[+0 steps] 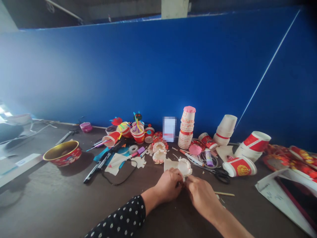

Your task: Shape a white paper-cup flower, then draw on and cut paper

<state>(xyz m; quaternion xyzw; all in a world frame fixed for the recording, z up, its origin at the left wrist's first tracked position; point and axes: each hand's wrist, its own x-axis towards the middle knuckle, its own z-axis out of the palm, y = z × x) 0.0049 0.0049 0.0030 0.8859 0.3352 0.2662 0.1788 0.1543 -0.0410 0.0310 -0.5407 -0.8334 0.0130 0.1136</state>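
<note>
Both hands meet at the near middle of the dark table. A white cut paper cup (184, 166) with a ragged, curled rim shows just beyond the fingertips. My left hand (170, 185) is closed, its fingers bent against the near side of this cup. My right hand (199, 190) is closed too, thumb and fingers pinched at the cup's near edge. The fingers cover the exact spot where they grip. Close behind lie pale, petal-like cut paper pieces (159, 155). To the right of the cup is a pair of black-handled scissors (220, 174).
A stack of paper cups (185, 132) stands behind, near the blue partition (148, 72). More red and white cups (240, 167) are at right. A gold-lined red bowl (63, 155), a black pen-like tool (95, 168) and a tape roll (133, 149) lie left. A wooden stick (225, 194) is beside my right hand.
</note>
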